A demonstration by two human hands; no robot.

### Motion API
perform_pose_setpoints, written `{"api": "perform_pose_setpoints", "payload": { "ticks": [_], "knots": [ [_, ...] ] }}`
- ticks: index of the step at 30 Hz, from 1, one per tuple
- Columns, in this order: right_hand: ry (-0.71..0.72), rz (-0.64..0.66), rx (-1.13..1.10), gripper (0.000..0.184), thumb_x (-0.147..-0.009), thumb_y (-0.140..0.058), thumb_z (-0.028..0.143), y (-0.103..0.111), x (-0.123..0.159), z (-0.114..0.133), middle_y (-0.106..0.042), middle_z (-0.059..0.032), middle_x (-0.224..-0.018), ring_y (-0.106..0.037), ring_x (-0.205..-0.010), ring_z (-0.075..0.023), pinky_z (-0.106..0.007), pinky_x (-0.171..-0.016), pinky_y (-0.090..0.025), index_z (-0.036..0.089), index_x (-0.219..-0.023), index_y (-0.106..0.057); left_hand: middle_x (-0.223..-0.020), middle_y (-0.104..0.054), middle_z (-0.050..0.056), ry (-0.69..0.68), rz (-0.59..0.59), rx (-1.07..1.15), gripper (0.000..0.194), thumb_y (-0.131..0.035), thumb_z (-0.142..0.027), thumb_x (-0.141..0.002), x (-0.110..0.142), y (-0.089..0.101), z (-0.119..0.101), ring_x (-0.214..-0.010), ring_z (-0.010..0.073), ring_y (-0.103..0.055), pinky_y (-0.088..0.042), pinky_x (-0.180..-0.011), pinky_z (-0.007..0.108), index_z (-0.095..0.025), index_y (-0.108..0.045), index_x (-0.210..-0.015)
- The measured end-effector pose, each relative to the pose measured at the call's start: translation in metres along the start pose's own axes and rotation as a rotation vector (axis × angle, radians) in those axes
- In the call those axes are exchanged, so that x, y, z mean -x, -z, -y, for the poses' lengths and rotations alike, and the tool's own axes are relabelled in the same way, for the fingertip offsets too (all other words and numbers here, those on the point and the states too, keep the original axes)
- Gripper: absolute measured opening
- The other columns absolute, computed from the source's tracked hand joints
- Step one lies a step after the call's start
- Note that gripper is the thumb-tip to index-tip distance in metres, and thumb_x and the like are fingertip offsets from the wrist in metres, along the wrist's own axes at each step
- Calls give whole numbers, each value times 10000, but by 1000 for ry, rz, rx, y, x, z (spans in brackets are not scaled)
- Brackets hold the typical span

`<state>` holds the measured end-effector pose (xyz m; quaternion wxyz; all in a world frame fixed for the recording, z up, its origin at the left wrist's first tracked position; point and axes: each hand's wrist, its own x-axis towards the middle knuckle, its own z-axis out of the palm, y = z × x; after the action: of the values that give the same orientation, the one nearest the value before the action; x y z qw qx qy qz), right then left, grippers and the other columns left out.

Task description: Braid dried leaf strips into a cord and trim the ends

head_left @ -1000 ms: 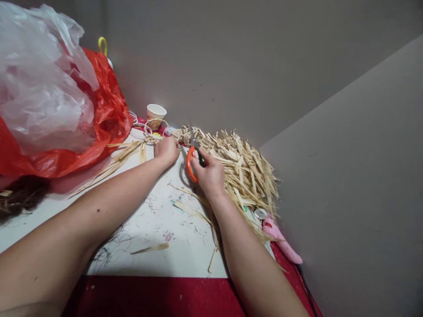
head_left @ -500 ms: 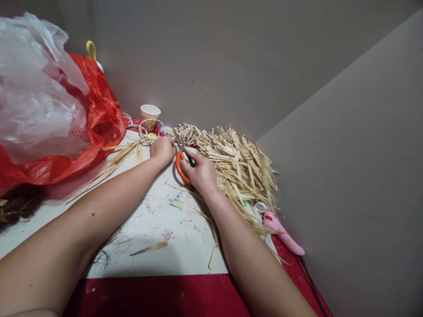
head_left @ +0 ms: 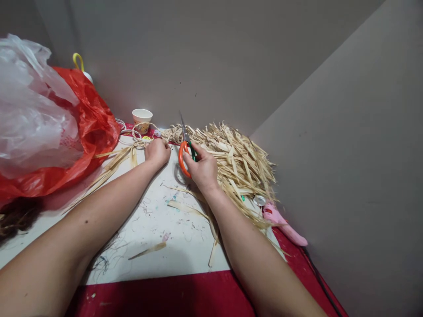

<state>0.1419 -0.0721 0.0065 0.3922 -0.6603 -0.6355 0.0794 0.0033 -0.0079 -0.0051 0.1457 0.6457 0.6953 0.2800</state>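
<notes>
My left hand (head_left: 157, 152) is closed in a fist near the back of the white board, at the knotted end of some dry straw strands (head_left: 114, 165) that trail left. Its fingertips are turned away, so the exact grip is hidden. In my right hand (head_left: 203, 169) is a pair of scissors (head_left: 185, 152) with one orange and one green handle, blades pointing up and away. A thin looped straw cord (head_left: 139, 130) lies just beyond my left hand. Beside my right hand spreads a big heap of dry straw strips (head_left: 241, 158).
A paper cup (head_left: 142, 119) stands at the back by the grey wall. Red and clear plastic bags (head_left: 95, 127) bulge at left, near a dark brown fibre bundle (head_left: 21, 215). At right lies a pink glue gun (head_left: 286, 224) with a cable. Scraps litter the white board (head_left: 148, 268).
The scissors have swung away from my left hand; their blades now point more upward and sit farther right. My left hand stays closed at about the same spot. The view has shifted slightly.
</notes>
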Motion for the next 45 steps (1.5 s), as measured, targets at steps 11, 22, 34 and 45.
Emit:
{"api": "perform_pose_setpoints", "payload": {
  "ticks": [11, 22, 34, 45],
  "knots": [
    [-43, -104, -229, 486, -783, -600, 422, -10, -9, -13, -695, -67, -1134, -650, -995, -207, -333, -891, -488, 201, -1213, -650, -933, -753, 18, -12, 20, 35, 240, -583, -357, -752, -1, 5, -3, -924, 195, -647, -423, -893, 310, -273, -755, -897],
    [-103, -73, -218, 485, -764, -599, 438, -6, -8, -11, -722, -60, -1035, -668, -859, -206, -326, -794, -507, 213, -1188, -671, -899, -753, 38, -38, -1, -14, 219, -562, -337, -758, -4, 3, -2, -877, 202, -656, -441, -844, 312, -245, -745, -837],
    [-118, -67, -200, 437, -762, -602, 430, -5, -10, -11, -721, -40, -1036, -661, -811, -195, -322, -769, -508, 246, -1148, -692, -891, -744, 45, -38, -12, -28, 214, -541, -334, -756, -6, 1, -2, -879, 207, -651, -442, -845, 318, -237, -725, -808],
    [-136, -54, -220, 449, -757, -611, 438, -5, -12, -13, -725, -42, -1021, -672, -839, -205, -322, -776, -514, 241, -1152, -691, -845, -733, 47, -35, 10, -42, 221, -524, -349, -755, -5, 5, -4, -852, 203, -640, -447, -785, 289, -225, -704, -787]
  ]
}}
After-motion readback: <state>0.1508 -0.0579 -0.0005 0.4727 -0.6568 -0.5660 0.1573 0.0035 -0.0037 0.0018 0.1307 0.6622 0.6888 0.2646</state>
